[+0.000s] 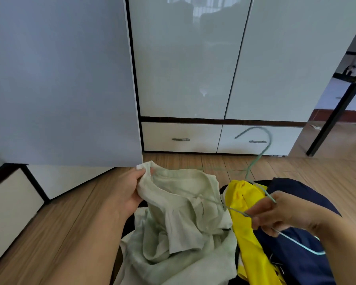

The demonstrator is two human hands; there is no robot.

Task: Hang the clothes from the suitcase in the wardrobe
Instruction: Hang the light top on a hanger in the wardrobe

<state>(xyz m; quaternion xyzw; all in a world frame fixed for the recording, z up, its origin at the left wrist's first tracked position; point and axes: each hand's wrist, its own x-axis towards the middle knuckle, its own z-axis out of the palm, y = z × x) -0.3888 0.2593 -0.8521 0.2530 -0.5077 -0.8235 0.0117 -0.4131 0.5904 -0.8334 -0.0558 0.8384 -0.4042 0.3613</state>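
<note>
My left hand (132,192) pinches the neckline of a pale green garment (183,219), lifted above the pile. My right hand (275,212) grips a thin green wire hanger (261,157) by its lower bar; its hook points up in front of the wardrobe drawers, and one arm of the hanger reaches toward the garment's neck opening. A yellow garment (247,219) and a dark navy garment (300,254) lie beneath, on what looks like a dark suitcase, mostly hidden. The wardrobe (193,68) stands ahead with its right doors closed.
An open wardrobe door (60,79) swings out at the left. Two drawers (181,138) sit at the wardrobe's base. Another white drawer unit (8,212) is at the far left. A black table leg (335,118) stands at the right on the wooden floor (70,223).
</note>
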